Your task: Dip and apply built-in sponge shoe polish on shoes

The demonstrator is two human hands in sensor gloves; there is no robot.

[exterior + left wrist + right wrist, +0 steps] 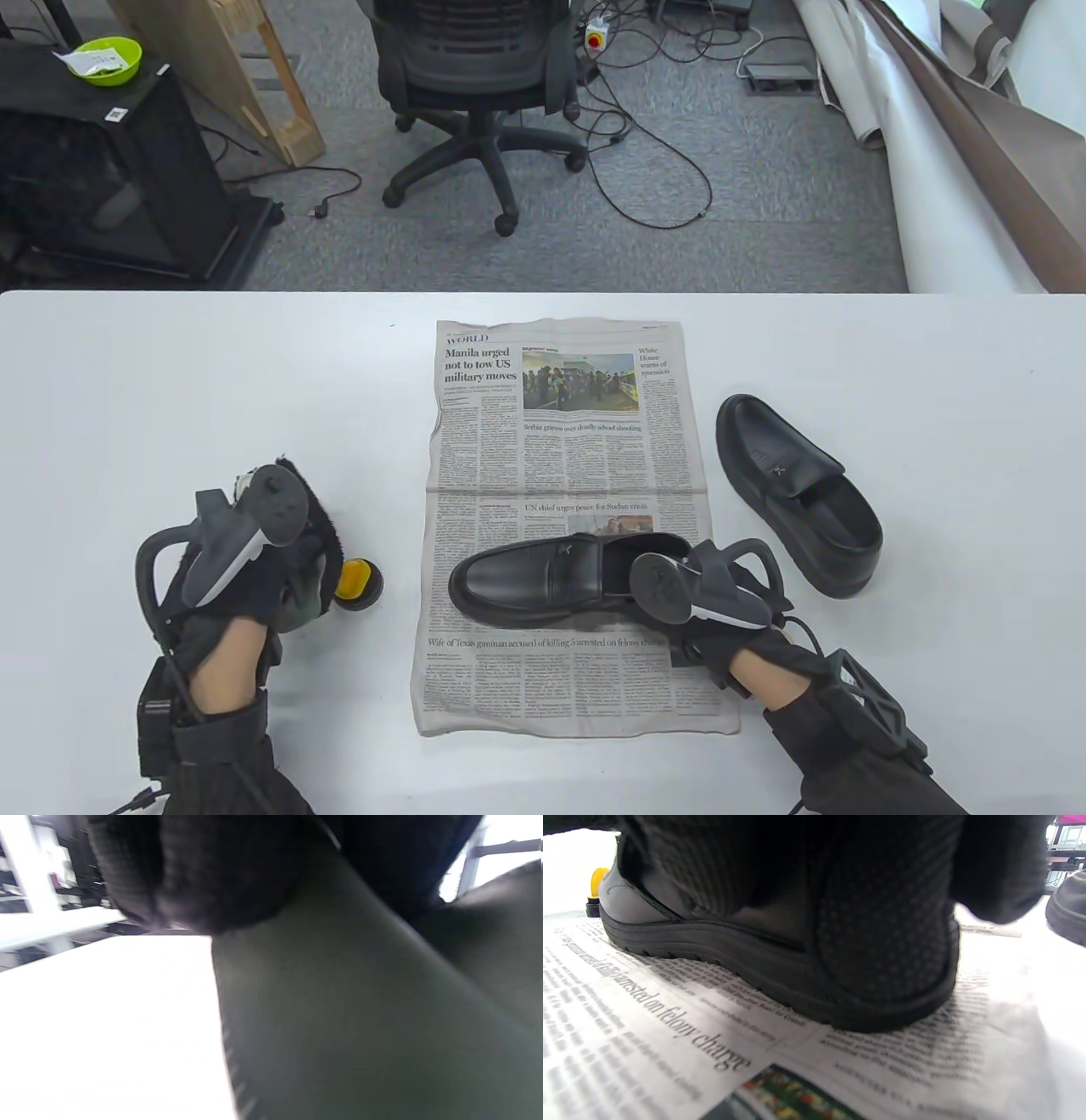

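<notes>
A black loafer (534, 581) lies on a newspaper (560, 424), toe pointing left. My right hand (670, 586) grips its heel; in the right wrist view my gloved fingers (882, 921) wrap the heel above the sole (734, 959). My left hand (288, 577) is left of the paper and grips a dark grey-green polish bottle (301, 604), which fills the left wrist view (339, 1018). A yellow and black part (351, 581) sits just right of that hand, also seen past the shoe's toe (598, 880). I cannot tell if it is joined to the bottle.
A second black loafer (797, 492) lies on the white table (170, 382) right of the newspaper, its edge in the right wrist view (1067, 912). Something black and fuzzy (318, 518) shows beside my left hand. An office chair (475, 76) stands beyond the far edge.
</notes>
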